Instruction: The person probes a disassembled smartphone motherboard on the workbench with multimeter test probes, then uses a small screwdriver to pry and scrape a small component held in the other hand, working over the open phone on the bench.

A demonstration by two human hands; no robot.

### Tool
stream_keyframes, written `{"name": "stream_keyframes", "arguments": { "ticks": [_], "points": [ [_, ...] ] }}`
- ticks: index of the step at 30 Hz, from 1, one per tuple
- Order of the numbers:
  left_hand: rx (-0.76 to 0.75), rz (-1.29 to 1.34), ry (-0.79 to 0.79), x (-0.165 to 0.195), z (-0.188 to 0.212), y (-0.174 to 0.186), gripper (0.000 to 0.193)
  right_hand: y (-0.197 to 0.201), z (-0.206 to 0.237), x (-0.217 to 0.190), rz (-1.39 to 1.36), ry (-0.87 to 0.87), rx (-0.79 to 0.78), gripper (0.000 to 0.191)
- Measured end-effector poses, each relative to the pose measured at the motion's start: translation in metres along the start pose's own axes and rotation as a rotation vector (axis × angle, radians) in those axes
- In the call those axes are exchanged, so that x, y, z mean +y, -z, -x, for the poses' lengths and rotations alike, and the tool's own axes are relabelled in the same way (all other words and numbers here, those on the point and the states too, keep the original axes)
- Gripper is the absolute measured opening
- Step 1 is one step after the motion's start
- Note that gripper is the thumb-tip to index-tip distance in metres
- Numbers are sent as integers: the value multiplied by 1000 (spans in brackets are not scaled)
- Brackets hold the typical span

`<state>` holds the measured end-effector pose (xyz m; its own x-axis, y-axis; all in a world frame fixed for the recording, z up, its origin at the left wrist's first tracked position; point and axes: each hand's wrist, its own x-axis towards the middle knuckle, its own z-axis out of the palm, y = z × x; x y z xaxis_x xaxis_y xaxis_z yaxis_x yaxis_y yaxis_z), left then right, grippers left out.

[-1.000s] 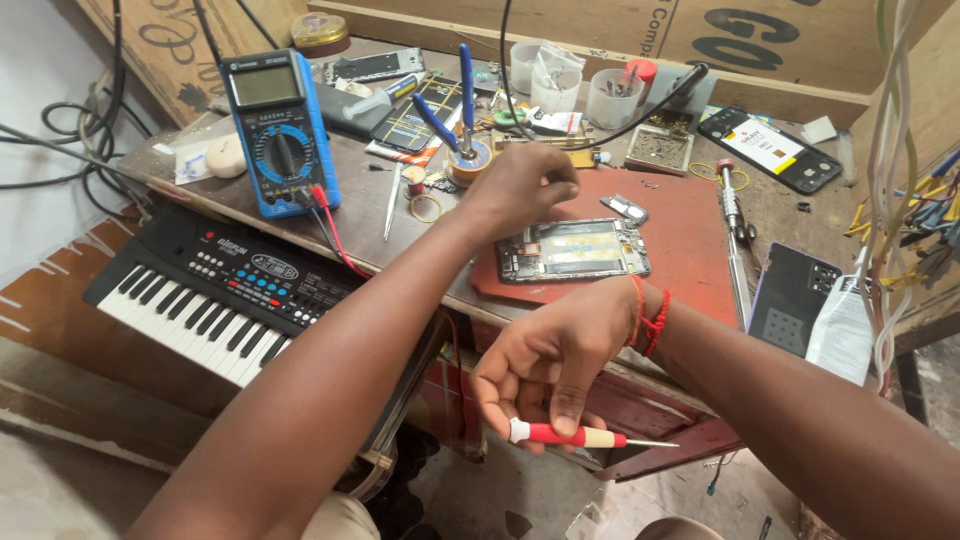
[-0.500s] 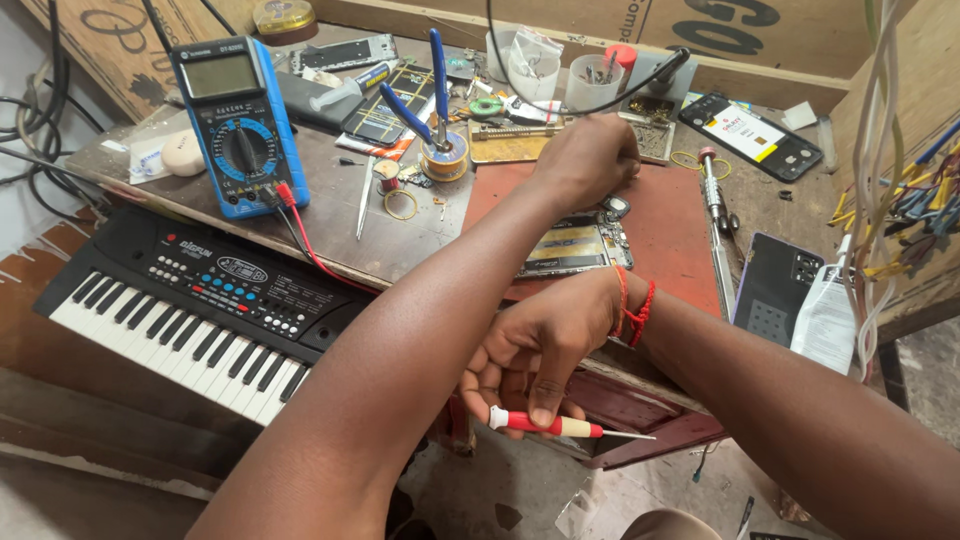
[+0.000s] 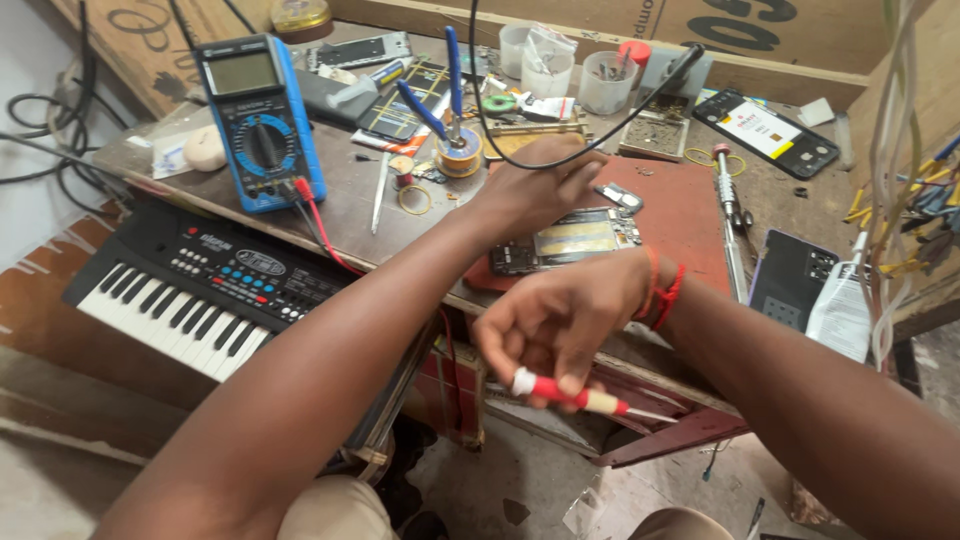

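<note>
Two hands work here: the right hand (image 3: 560, 320) pinches a red screwdriver (image 3: 575, 395) below the bench edge, while the left hand (image 3: 535, 185), fingers curled, rests by the opened phone (image 3: 570, 240) on the red mat (image 3: 680, 215). Steadying the phone flat should help.

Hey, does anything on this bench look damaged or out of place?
Yes. The phone on the red mat lies opened, its insides bare, under the left hand. The multimeter leans tilted. The right hand holds a screwdriver off the bench edge.
</note>
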<state>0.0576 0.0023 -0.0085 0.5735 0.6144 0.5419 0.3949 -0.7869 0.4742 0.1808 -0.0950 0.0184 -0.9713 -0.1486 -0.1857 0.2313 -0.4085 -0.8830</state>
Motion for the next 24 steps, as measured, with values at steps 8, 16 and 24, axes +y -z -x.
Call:
{"name": "stream_keyframes", "arguments": {
  "ticks": [8, 16, 24],
  "points": [
    [100, -10, 118, -23, 78, 53, 28, 46, 52, -11, 80, 620, 257, 36],
    [142, -93, 32, -87, 39, -17, 49, 129, 108, -4, 535, 1100, 1118, 24],
    [95, -121, -9, -72, 31, -9, 66, 129, 87, 16, 1322, 954, 1462, 29]
  ]
}}
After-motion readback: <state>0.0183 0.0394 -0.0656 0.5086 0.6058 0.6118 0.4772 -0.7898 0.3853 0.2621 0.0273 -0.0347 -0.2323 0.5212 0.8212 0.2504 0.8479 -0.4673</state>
